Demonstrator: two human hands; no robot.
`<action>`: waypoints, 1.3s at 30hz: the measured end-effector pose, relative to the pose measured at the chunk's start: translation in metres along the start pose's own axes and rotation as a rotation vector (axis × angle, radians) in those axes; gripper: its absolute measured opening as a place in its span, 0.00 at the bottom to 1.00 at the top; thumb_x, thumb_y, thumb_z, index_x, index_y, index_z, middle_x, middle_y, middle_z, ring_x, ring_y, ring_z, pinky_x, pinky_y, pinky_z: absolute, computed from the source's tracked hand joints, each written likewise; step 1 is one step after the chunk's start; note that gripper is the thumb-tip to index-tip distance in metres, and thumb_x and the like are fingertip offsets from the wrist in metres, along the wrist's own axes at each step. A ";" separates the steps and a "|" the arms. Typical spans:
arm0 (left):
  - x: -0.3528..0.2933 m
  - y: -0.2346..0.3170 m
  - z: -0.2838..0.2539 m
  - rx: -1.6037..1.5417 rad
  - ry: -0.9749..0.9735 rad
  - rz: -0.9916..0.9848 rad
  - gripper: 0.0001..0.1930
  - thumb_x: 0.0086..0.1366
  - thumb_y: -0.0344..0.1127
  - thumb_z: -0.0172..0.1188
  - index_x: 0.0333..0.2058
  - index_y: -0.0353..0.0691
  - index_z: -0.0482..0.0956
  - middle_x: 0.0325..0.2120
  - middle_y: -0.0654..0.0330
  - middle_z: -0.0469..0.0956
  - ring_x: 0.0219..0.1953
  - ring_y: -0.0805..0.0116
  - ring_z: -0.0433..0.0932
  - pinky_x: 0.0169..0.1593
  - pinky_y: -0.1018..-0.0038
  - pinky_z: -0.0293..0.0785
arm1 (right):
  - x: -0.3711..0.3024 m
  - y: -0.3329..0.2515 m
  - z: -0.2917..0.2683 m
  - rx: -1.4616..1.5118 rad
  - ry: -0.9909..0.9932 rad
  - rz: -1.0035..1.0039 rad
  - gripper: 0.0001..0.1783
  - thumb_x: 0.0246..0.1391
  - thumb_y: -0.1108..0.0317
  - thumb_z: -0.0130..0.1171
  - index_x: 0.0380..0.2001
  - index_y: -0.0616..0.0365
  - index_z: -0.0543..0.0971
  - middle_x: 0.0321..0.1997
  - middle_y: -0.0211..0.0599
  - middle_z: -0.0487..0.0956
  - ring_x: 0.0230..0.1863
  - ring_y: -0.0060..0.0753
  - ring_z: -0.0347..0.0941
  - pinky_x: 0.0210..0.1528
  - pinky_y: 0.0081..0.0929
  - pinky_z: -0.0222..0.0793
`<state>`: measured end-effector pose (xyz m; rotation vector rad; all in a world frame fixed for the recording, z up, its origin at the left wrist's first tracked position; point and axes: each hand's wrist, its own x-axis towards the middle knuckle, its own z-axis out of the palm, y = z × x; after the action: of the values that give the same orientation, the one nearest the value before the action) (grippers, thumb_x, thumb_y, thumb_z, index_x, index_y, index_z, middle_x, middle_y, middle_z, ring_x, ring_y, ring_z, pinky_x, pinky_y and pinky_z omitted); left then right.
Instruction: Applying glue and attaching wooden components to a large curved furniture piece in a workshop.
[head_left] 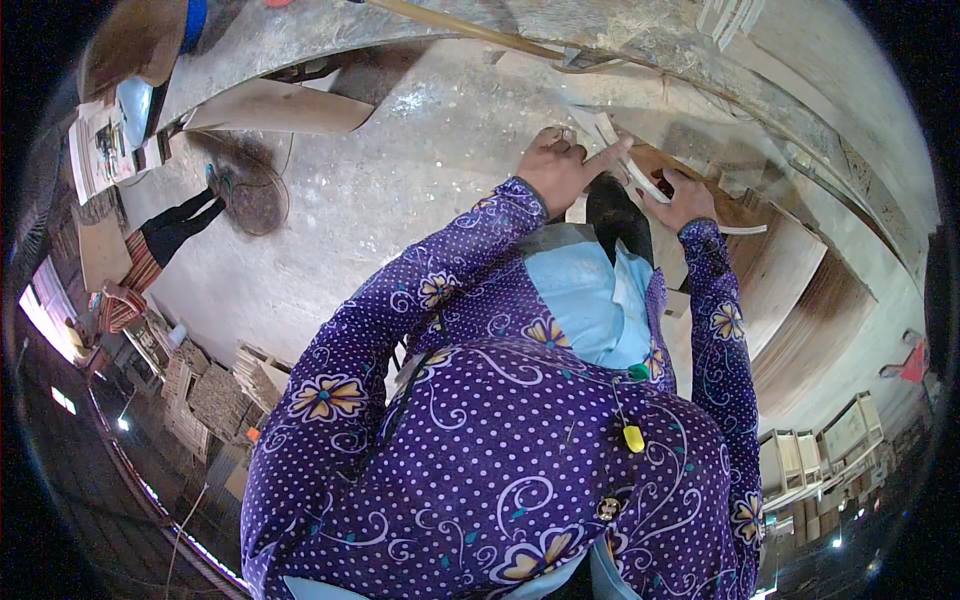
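A narrow pale strip, slightly curved, runs between my two hands ahead of my body. My left hand has its fingers curled, and its thumb reaches right across the strip. My right hand grips the strip lower down, thumb and fingers bent around its edge. Beyond my left thumb, a wider pale end fans out; whether it belongs to the same strip I cannot tell. Another thin pale length sticks out to the right past my right wrist. The left fingertips are hidden.
Stacked brown boards stand to the right of my right arm. A worn, curved-looking ledge crosses the far side, with a hose or rod along it. At the left another person is near piled wooden pieces.
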<state>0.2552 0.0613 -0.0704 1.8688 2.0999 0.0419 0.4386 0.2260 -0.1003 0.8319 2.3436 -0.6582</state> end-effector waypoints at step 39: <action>0.008 -0.032 -0.176 -0.389 0.288 -0.262 0.13 0.59 0.45 0.54 0.26 0.41 0.73 0.23 0.55 0.75 0.29 0.53 0.75 0.33 0.67 0.71 | 0.004 0.020 0.019 0.087 0.019 0.024 0.27 0.37 0.49 0.57 0.45 0.41 0.76 0.40 0.45 0.78 0.42 0.46 0.74 0.48 0.39 0.70</action>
<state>0.1774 0.0987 0.0862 1.4182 2.2997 0.6423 0.4564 0.2299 -0.1214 0.9063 2.3326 -0.7497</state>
